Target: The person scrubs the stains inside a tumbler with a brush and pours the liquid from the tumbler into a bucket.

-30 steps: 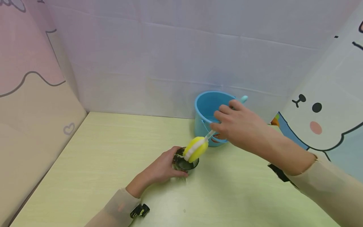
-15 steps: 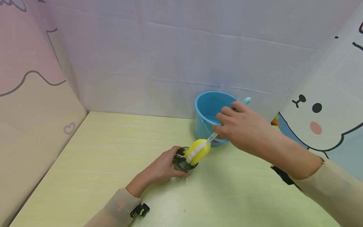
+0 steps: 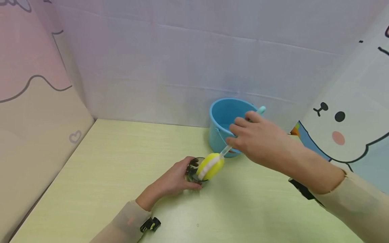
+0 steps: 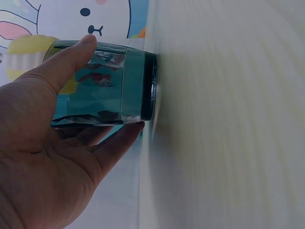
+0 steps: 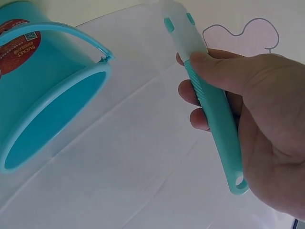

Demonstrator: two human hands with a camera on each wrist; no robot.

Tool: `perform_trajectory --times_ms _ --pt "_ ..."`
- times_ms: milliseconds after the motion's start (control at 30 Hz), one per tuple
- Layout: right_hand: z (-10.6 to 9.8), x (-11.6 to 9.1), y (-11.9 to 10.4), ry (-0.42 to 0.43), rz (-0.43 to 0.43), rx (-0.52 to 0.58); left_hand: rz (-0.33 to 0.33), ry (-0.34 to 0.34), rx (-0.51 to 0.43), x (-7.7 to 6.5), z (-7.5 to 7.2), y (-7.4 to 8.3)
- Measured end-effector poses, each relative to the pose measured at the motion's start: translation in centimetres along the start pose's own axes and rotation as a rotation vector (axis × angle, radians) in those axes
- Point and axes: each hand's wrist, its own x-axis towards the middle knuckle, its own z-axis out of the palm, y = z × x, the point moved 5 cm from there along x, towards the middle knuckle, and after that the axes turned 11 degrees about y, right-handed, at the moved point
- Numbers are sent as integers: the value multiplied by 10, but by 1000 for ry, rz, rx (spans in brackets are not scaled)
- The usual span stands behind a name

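One glass [image 4: 107,81]: clear and dark-tinted, kept low at the bench [image 3: 121,162]; whether the base is touching cannot be told.
Left grip [image 3: 174,179]: wrapped round the glass, with the thumb laid on one side and fingers on the other.
Brush [image 3: 225,151]: slanted, its sponge end lowered to the glass and its other end raised to the right.
Sponge [image 3: 211,166]: yellow, banded in white; partly inside the glass mouth, partly outside; yellow is seen through the glass in the left wrist view.
Right grip [image 3: 259,135]: handle [image 5: 214,114] held between thumb and fingers, its holed tip left uncovered.
Bucket [image 3: 217,143]: blue, stood upright behind the glass and to its right, partly hidden by the right grip.
Label [image 5: 19,47]: red, stuck on the bucket, printed "BUCKET".
Backdrop [image 3: 152,67]: pale, creased, hung behind the bench.
Right panel [image 3: 370,108]: printed with a cartoon animal.
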Motion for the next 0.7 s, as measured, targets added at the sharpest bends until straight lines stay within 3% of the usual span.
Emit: perform_trajectory --times_ms 700 --pt "10 14 -4 35 -24 25 10 -8 -36 0 1 0"
